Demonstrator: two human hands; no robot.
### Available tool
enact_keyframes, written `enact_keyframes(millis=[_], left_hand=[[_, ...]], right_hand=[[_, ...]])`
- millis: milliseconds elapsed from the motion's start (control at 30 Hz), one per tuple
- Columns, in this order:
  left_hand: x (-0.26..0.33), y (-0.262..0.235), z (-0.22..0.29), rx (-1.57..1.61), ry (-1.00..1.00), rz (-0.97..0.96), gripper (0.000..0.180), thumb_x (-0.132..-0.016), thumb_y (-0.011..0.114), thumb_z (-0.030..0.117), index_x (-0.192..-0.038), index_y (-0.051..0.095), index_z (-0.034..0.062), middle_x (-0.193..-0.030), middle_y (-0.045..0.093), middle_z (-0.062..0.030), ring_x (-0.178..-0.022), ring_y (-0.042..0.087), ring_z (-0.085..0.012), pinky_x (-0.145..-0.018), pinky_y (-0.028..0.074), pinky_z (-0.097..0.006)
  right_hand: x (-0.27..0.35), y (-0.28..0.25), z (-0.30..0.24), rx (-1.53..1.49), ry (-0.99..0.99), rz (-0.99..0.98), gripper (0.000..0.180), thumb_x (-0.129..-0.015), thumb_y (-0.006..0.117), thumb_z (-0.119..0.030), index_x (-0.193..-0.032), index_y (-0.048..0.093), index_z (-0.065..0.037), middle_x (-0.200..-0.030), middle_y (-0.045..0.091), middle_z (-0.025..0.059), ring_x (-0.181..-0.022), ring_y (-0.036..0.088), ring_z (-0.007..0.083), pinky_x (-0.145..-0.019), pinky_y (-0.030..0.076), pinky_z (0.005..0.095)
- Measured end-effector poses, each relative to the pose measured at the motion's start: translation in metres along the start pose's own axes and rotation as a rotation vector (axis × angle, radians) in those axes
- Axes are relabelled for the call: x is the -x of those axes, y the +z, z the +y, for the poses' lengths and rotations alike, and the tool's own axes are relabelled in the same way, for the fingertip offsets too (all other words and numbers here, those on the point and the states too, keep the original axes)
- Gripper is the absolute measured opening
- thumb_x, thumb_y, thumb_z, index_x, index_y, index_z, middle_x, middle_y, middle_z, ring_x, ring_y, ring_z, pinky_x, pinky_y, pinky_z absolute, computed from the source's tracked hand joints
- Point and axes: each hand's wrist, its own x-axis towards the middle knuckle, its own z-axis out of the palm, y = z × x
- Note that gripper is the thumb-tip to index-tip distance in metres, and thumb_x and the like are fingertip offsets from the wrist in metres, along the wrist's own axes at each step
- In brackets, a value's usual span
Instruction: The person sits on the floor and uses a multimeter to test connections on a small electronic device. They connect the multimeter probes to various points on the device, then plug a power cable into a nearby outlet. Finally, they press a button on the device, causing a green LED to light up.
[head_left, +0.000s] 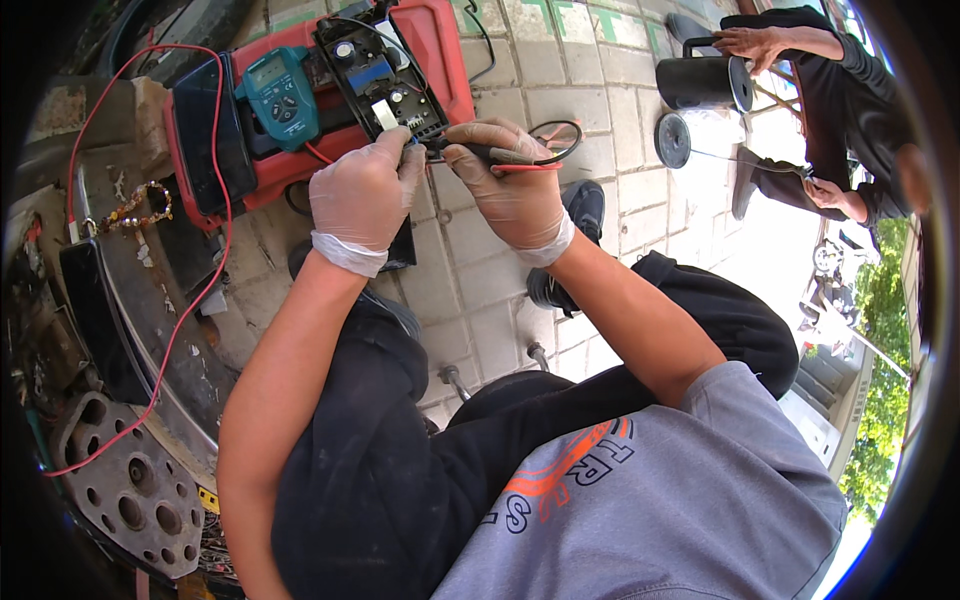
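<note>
Thin translucent gloves cover both my hands. My left hand (365, 195) is closed, thumb and fingertips pinched at the lower edge of an open black housing with a circuit board (385, 85); what lies in the pinch is too small to tell. Beside it, my right hand (510, 190) is closed around slim test probes, one black and one red (528, 167). Their tips meet near my left fingertips, partly hidden. A teal multimeter (280, 98) with a small display rests left of the board. Both lie on a red case (430, 40).
A red cable (228, 195) loops down the left side beside a dark phone-like slab (100, 320). Near it are a beaded bracelet (140, 207) and a metal plate with holes (130, 490). At right, another person holds a black canister (695, 82) and a rod with a disc (672, 140).
</note>
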Motion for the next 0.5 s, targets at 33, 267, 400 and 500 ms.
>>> enact_keyframes(millis=[33,267,400,500], left_hand=[[0.0001,0.0,0.0001,-0.003,0.002,0.0,0.018,-0.084,0.073,0.028,-0.093,0.07,0.0123,-0.068,0.066,-0.0102,-0.061,0.066,-0.0287,-0.052,0.049,-0.039],[0.0009,-0.0002,-0.0015,0.014,-0.001,-0.006,0.019,-0.083,0.073,0.028,-0.094,0.07,0.0123,-0.07,0.067,-0.0108,-0.062,0.067,-0.0292,-0.053,0.049,-0.039],[-0.0001,0.0009,-0.0023,-0.005,0.057,0.042,0.017,-0.085,0.07,0.028,-0.09,0.068,0.0126,-0.063,0.064,-0.009,-0.057,0.065,-0.0271,-0.049,0.049,-0.04],[0.0004,0.0006,-0.0024,0.001,0.04,0.02,0.018,-0.084,0.071,0.028,-0.092,0.069,0.0127,-0.065,0.065,-0.0099,-0.059,0.066,-0.0281,-0.051,0.049,-0.04]], right_hand=[[-0.0012,-0.0003,0.0004,0.007,-0.005,-0.022,0.015,-0.089,0.07,-0.004,-0.104,0.068,-0.001,-0.094,0.067,0.0077,-0.081,0.064,0.0146,-0.072,0.051,0.0273],[-0.0053,0.0005,0.001,0.07,-0.05,-0.054,0.016,-0.087,0.072,-0.006,-0.102,0.069,-0.002,-0.095,0.068,0.0105,-0.081,0.066,0.0215,-0.072,0.052,0.0303],[-0.007,-0.0022,-0.0017,0.14,-0.09,-0.091,0.016,-0.086,0.073,-0.007,-0.101,0.069,-0.004,-0.095,0.068,0.0101,-0.081,0.067,0.0237,-0.07,0.053,0.0318],[-0.0108,-0.005,-0.0045,0.172,-0.117,-0.134,0.016,-0.086,0.073,-0.009,-0.101,0.069,-0.005,-0.094,0.068,0.0099,-0.08,0.067,0.0258,-0.069,0.053,0.0329]])
